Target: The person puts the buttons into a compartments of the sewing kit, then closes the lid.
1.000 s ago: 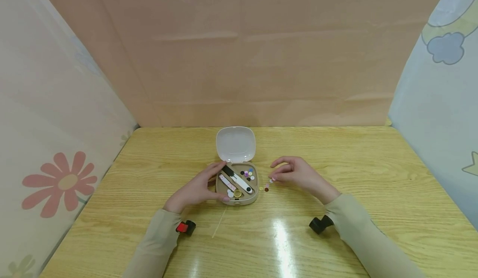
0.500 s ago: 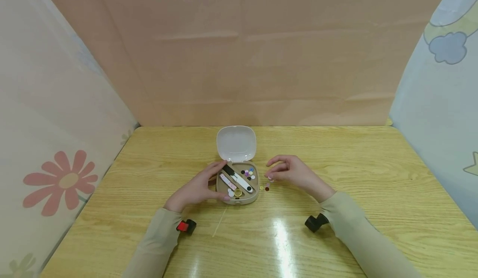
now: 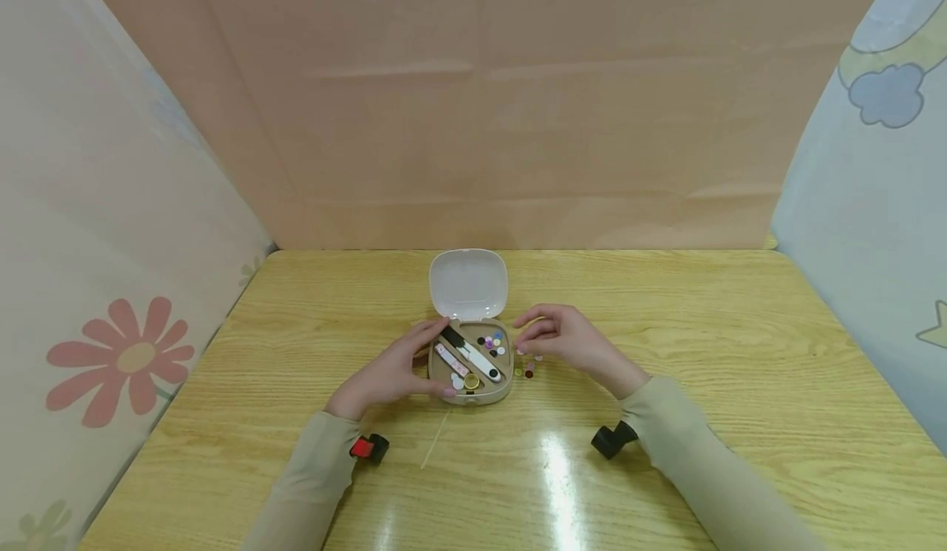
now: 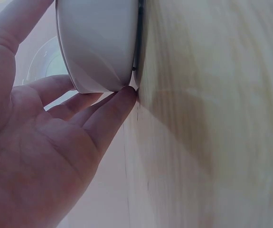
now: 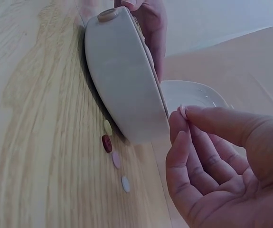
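A small sewing box [image 3: 476, 399] with its white lid [image 3: 468, 285] raised stands mid-table. My left hand [image 3: 390, 372] grips its left side, the thumb at the front and the fingers toward the back; in the left wrist view the fingertips touch the box wall [image 4: 98, 42]. Just right of the box, my right hand [image 3: 573, 344] pinches a pale pink button [image 5: 183, 111] between thumb and index finger, above the table. Inside lie white-handled snips [image 3: 481, 363], a pink-and-white tape strip [image 3: 452, 360], a gold ring-shaped item [image 3: 471, 381] and several small buttons [image 3: 490, 344].
Beside the box's right wall, loose buttons lie on the wooden table: a yellow one [image 5: 108, 127], a dark red one [image 5: 107, 143], a pink one [image 5: 116, 160] and a white one [image 5: 126, 184]. A thin pale strand [image 3: 435, 440] lies in front.
My right hand has moved left toward the box with the pink button pinched; a pale button now shows on the table where the hand was. My left hand stays on the box.
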